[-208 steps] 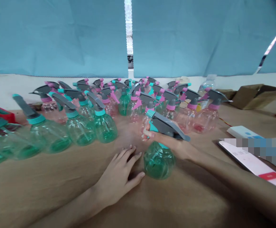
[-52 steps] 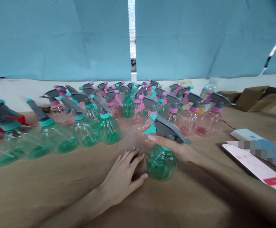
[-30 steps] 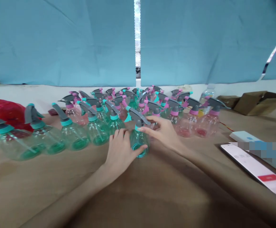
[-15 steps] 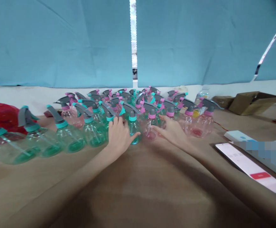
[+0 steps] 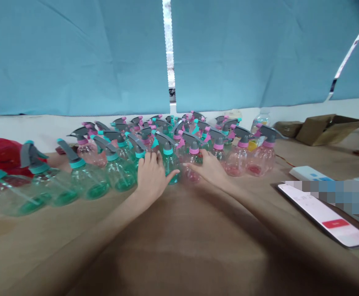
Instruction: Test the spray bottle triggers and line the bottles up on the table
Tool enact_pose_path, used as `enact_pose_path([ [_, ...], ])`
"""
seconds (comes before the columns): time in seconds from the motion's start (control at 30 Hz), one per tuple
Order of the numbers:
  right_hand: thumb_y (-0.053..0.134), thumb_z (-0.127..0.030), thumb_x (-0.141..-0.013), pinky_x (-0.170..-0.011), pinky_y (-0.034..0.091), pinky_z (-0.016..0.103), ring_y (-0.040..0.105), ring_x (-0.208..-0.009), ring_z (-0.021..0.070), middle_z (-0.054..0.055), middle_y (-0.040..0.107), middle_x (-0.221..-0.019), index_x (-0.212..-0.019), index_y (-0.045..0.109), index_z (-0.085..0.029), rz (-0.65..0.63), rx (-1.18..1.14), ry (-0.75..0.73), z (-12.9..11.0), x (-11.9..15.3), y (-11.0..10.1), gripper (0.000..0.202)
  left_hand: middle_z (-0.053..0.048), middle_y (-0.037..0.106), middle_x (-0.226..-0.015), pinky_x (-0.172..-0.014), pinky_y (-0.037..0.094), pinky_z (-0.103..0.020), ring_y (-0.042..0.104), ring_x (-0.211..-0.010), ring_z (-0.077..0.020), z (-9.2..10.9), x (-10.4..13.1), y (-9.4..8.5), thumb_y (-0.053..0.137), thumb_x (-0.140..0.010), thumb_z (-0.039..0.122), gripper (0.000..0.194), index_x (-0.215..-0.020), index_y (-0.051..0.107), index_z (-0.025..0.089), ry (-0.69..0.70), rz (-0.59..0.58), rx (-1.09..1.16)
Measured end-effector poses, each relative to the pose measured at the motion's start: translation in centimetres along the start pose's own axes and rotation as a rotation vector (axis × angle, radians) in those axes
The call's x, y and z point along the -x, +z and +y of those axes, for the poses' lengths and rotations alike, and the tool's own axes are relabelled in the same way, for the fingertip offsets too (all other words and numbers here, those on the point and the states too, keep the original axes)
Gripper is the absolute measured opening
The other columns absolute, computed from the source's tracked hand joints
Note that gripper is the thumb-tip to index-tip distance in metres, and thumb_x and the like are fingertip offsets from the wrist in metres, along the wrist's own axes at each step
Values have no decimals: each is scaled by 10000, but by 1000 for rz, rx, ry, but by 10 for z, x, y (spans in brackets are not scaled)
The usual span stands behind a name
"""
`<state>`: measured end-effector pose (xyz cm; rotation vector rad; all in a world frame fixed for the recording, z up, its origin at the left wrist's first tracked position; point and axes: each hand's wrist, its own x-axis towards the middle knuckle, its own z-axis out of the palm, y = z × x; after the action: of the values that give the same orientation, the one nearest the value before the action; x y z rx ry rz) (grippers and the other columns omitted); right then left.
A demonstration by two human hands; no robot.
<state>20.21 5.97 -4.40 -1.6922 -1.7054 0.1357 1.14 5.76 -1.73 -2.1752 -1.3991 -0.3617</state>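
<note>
My left hand (image 5: pixel 151 174) rests among the front spray bottles, its thumb stretched out across the lower front of a green spray bottle (image 5: pixel 168 161) with a teal collar. The fingers of that hand lie between this bottle and another teal-collared spray bottle (image 5: pixel 140 154) partly hidden behind them. My right hand (image 5: pixel 210 167) is around a pink spray bottle (image 5: pixel 193 163), thumb over the front and fingers at its right side, partly hidden. Both bottles stand upright on the table. A row of green spray bottles (image 5: pixel 89 181) runs left; pink ones (image 5: pixel 237 162) stand right.
More spray bottles with grey triggers (image 5: pixel 157 119) crowd behind. At left lies a red plastic bag (image 5: pixel 3 150). A phone (image 5: pixel 324 213) lies at right beside a white box (image 5: pixel 310 173); an opened cardboard box (image 5: pixel 324 131) stands farther back. A blue curtain (image 5: pixel 105 57) hangs behind.
My right hand has moved left and closed in around the pink bottle, its thumb now across the front. My left hand keeps its pose. The view has shifted slightly.
</note>
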Motion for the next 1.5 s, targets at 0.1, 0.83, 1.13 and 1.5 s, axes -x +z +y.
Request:
enact_pose_path([
  [0.1, 564, -623, -759, -738, 483, 438, 608, -990, 358, 188, 614, -1083, -1154, 505, -134, 0, 36, 4, -1, 7, -3, 631, -210, 573, -1015, -797, 387, -454, 476, -1009, -377, 5, 14, -12, 372, -925, 547, 635, -1258, 503, 22, 17, 11, 55],
  [0.83, 639, -470, -781, -642, 460, 314, 598, -784, 193, 7, 631, -843, -949, 582, -251, -162, -543, -161, -11, 92, -93, 282, -125, 421, -1429, -1052, 358, -510, 406, -1303, -311, 79, 90, -20, 712, -741, 454, 826, -1402, 276, 219, 40, -384, 1156],
  [1.13, 647, -380, -804, -775, 464, 334, 577, -813, 165, -9, 617, -905, -1007, 624, -292, -219, -853, -214, -11, 85, -77, 223, -142, 470, -1387, -1029, 364, -530, 440, -1271, -338, 81, 81, -22, 738, -685, 515, 831, -1356, 351, 213, 144, -462, 1171],
  [1.5, 616, -397, -818, -662, 430, 310, 523, -671, 145, -22, 580, -767, -850, 623, -263, -159, -824, -263, -16, 62, -58, 137, -167, 476, -1372, -1018, 374, -517, 443, -1251, -323, 55, 81, 4, 631, -779, 579, 838, -1407, 297, 137, 309, -314, 781],
])
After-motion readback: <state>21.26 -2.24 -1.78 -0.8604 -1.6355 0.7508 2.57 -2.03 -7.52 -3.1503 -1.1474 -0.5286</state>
